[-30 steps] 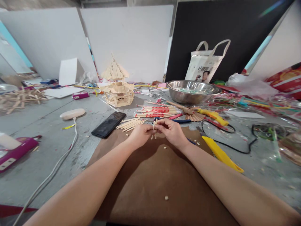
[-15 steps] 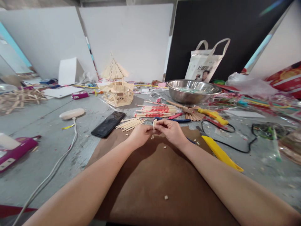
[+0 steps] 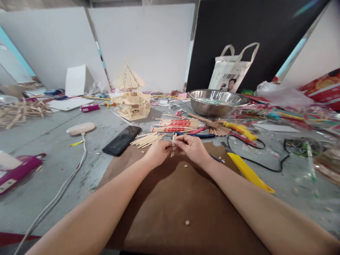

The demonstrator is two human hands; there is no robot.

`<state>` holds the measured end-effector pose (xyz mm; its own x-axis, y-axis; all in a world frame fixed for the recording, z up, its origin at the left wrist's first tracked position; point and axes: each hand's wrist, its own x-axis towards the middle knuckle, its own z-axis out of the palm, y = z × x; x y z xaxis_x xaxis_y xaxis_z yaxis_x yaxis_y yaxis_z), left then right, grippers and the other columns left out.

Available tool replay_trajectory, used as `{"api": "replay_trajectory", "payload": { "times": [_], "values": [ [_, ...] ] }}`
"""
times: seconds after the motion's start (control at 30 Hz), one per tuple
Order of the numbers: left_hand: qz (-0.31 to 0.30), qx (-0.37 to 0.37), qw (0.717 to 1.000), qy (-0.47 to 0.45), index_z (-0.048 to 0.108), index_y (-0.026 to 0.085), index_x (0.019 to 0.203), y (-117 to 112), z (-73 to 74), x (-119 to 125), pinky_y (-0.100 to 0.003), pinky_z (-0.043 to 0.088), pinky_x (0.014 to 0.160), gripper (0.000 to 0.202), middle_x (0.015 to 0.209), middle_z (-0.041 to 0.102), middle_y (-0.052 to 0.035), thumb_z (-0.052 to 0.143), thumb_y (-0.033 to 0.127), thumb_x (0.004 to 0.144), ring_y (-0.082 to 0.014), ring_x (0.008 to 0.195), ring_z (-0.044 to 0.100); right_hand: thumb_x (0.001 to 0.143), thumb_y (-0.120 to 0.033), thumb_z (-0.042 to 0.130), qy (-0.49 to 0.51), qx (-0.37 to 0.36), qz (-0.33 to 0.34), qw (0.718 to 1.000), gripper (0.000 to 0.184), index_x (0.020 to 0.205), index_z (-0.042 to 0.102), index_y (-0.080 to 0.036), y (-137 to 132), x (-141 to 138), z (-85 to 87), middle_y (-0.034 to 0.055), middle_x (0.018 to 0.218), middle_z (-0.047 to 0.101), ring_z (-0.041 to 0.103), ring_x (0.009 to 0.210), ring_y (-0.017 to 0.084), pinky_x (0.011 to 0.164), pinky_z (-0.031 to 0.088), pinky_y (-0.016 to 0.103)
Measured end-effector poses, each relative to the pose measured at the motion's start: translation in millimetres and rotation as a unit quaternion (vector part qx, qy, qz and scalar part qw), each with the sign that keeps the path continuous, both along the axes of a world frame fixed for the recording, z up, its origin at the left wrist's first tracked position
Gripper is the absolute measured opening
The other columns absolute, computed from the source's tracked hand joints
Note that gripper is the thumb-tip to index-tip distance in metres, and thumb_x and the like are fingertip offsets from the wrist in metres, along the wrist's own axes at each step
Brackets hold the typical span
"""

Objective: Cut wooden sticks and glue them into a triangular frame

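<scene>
My left hand (image 3: 158,152) and my right hand (image 3: 193,148) meet over the far edge of a brown board (image 3: 175,205). Both pinch a small bundle of short wooden sticks (image 3: 173,143), held upright between the fingertips. Just beyond the hands lie a loose pile of plain wooden sticks (image 3: 146,139) and a pack of red-printed chopsticks (image 3: 176,125). A few tiny wood offcuts (image 3: 187,222) are scattered on the board.
A black phone (image 3: 122,140) lies left of the board, a yellow saw-edged tool (image 3: 249,173) to its right. Farther back stand a stick-built pavilion model (image 3: 131,95), a steel bowl (image 3: 217,102) and a tote bag (image 3: 232,71). A white cable (image 3: 58,198) crosses the left.
</scene>
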<state>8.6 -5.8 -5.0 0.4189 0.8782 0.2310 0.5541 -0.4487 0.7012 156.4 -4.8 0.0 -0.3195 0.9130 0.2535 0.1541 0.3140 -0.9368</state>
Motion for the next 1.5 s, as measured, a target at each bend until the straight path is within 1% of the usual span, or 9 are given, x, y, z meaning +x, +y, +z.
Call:
{"api": "replay_trajectory", "payload": {
  "times": [0.27, 0.53, 0.8, 1.1, 1.3, 1.37, 1.4, 1.43, 1.5],
  "values": [
    [-0.045, 0.003, 0.999, 0.002, 0.061, 0.013, 0.072, 2, -0.7, -4, -0.017, 0.037, 0.056, 0.024, 0.063, 0.060, 0.0011, 0.042, 0.027, 0.075, -0.0091, 0.058, 0.052, 0.069, -0.032, 0.052, -0.010, 0.001, 0.018, 1.000, 0.019, 0.072, 0.056, -0.014, 0, 0, 1.3, -0.0015, 0.056, 0.056, 0.053, 0.049, 0.009, 0.052, 0.046, 0.023],
    [-0.030, -0.008, 1.000, 0.001, 0.063, 0.014, 0.075, 0, 3.1, -2, -0.018, 0.038, 0.057, 0.024, 0.065, 0.063, -0.0001, 0.045, 0.030, 0.073, -0.0106, 0.061, 0.054, 0.065, -0.029, 0.056, -0.017, 0.036, -0.026, 0.999, 0.015, 0.069, 0.060, -0.015, -1, -1, 2.5, -0.0006, 0.063, 0.057, 0.053, 0.056, 0.010, 0.054, 0.045, 0.022],
    [-0.020, 0.011, 0.999, 0.036, 0.061, 0.012, 0.071, 1, 2.5, -2, -0.018, 0.036, 0.053, 0.024, 0.061, 0.060, -0.0002, 0.042, 0.026, 0.074, -0.0096, 0.056, 0.051, 0.064, -0.031, 0.057, -0.012, 0.038, -0.008, 0.999, 0.016, 0.068, 0.059, -0.015, -1, -1, 0.7, -0.0009, 0.063, 0.053, 0.050, 0.053, 0.009, 0.051, 0.044, 0.021],
    [0.007, 0.034, 0.997, 0.061, 0.057, 0.011, 0.063, 0, -0.7, 0, -0.018, 0.033, 0.048, 0.023, 0.054, 0.055, -0.0003, 0.040, 0.024, 0.073, -0.0088, 0.052, 0.046, 0.071, -0.031, 0.049, -0.116, 0.132, -0.037, 0.984, 0.020, 0.069, 0.060, -0.015, -2, 1, -1.1, 0.0012, 0.067, 0.057, 0.052, 0.063, 0.012, 0.059, 0.042, 0.022],
    [-0.011, 0.036, 0.998, 0.041, 0.057, 0.014, 0.066, -1, 0.3, 0, -0.018, 0.033, 0.050, 0.024, 0.056, 0.056, 0.0008, 0.039, 0.026, 0.075, -0.0085, 0.052, 0.046, 0.072, -0.035, 0.046, -0.141, 0.121, -0.014, 0.983, 0.022, 0.073, 0.057, -0.016, 1, 7, 8.3, 0.0006, 0.065, 0.056, 0.051, 0.058, 0.010, 0.055, 0.040, 0.021],
    [0.002, 0.025, 0.999, 0.046, 0.057, 0.014, 0.066, 1, 2.0, -3, -0.019, 0.032, 0.050, 0.025, 0.056, 0.056, 0.0010, 0.038, 0.027, 0.075, -0.0089, 0.052, 0.046, 0.072, -0.040, 0.046, -0.210, 0.144, -0.048, 0.966, 0.026, 0.074, 0.056, -0.016, 7, 18, 17.2, 0.0002, 0.062, 0.056, 0.049, 0.055, 0.010, 0.054, 0.038, 0.022],
    [0.012, 0.021, 0.999, 0.049, 0.057, 0.014, 0.066, 2, 2.9, -5, -0.019, 0.032, 0.050, 0.026, 0.056, 0.055, 0.0010, 0.037, 0.028, 0.076, -0.0091, 0.052, 0.046, 0.071, -0.044, 0.046, -0.253, 0.163, -0.090, 0.949, 0.029, 0.072, 0.055, -0.016, 10, 26, 22.0, 0.0003, 0.061, 0.055, 0.048, 0.054, 0.010, 0.053, 0.037, 0.022],
    [0.025, 0.020, 0.998, 0.052, 0.057, 0.014, 0.065, 3, 3.8, -6, -0.019, 0.032, 0.050, 0.027, 0.056, 0.055, 0.0009, 0.037, 0.029, 0.076, -0.0093, 0.051, 0.046, 0.069, -0.047, 0.046, -0.304, 0.173, -0.126, 0.928, 0.032, 0.071, 0.054, -0.017, 13, 34, 26.5, 0.0008, 0.061, 0.055, 0.048, 0.055, 0.011, 0.053, 0.036, 0.022],
    [0.049, 0.032, 0.996, 0.061, 0.055, 0.014, 0.061, 6, 5.5, -10, -0.020, 0.031, 0.050, 0.029, 0.055, 0.053, 0.0008, 0.036, 0.031, 0.076, -0.0095, 0.051, 0.045, 0.065, -0.055, 0.045, -0.426, 0.145, -0.149, 0.881, 0.038, 0.066, 0.054, -0.018, 18, 50, 33.2, 0.0016, 0.063, 0.057, 0.049, 0.057, 0.013, 0.052, 0.033, 0.023]
  ]
}}
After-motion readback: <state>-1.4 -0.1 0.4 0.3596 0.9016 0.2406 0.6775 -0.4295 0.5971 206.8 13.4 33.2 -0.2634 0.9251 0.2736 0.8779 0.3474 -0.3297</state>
